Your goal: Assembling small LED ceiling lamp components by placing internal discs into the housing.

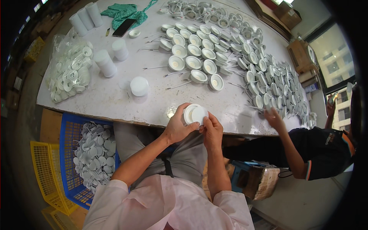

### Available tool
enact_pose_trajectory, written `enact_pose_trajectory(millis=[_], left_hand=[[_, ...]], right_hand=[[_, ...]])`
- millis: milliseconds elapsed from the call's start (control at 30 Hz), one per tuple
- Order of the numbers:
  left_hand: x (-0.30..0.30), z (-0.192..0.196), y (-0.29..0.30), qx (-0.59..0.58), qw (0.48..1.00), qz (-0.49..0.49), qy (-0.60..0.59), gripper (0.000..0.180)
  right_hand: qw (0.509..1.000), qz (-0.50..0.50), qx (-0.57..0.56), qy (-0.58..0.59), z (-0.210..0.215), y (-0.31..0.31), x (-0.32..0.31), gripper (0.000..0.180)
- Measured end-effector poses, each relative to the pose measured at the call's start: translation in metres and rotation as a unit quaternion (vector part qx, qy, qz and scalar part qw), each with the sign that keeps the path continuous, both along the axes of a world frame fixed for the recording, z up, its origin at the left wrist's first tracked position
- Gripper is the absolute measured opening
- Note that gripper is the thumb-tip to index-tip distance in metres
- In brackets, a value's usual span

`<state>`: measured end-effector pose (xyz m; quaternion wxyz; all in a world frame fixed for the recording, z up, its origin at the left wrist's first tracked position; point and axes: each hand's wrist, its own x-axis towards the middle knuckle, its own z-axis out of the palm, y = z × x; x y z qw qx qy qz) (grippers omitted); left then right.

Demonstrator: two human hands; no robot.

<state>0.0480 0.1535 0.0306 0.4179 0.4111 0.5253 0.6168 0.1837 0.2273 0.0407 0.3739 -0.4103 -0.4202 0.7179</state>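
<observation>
White round lamp housing (194, 114) sits at frame centre, left hand (177, 126) and right hand (212, 132) both closed around it above the worktop (115, 101) edge.

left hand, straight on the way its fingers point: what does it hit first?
The left hand already grips the white round fitting. Beyond that, probably the fitting with a wire on the table; depth is unclear.

White round lamp housing (194, 114); blue crate (69, 153); yellow crate (44, 172)
</observation>
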Motion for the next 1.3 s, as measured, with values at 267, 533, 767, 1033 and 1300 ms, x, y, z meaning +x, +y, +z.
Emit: enact_pose_trajectory(millis=[267, 533, 767, 1033, 1300], left_hand=[[-0.004, -0.009, -0.003, -0.039, 0.997, 0.057, 0.045, 0.055], [-0.007, -0.009, -0.004, -0.029, 0.995, 0.075, 0.056, 0.048], [-0.009, -0.011, -0.008, -0.026, 0.995, 0.079, 0.060, 0.046], [-0.010, -0.011, -0.015, -0.037, 0.997, 0.058, 0.041, 0.045], [-0.012, -0.004, -0.016, -0.052, 0.997, 0.051, 0.008, 0.050]], right_hand=[[0.996, 0.031, 0.061, -0.063, 0.001, -0.008, -0.017, 0.036], [0.995, 0.028, 0.065, -0.071, 0.004, -0.009, -0.024, 0.038], [0.998, 0.030, 0.019, -0.045, 0.002, -0.008, -0.026, 0.035], [0.995, 0.037, 0.037, -0.082, -0.002, -0.012, -0.028, 0.022], [0.994, 0.084, 0.026, -0.060, -0.004, -0.006, -0.027, 0.017]])
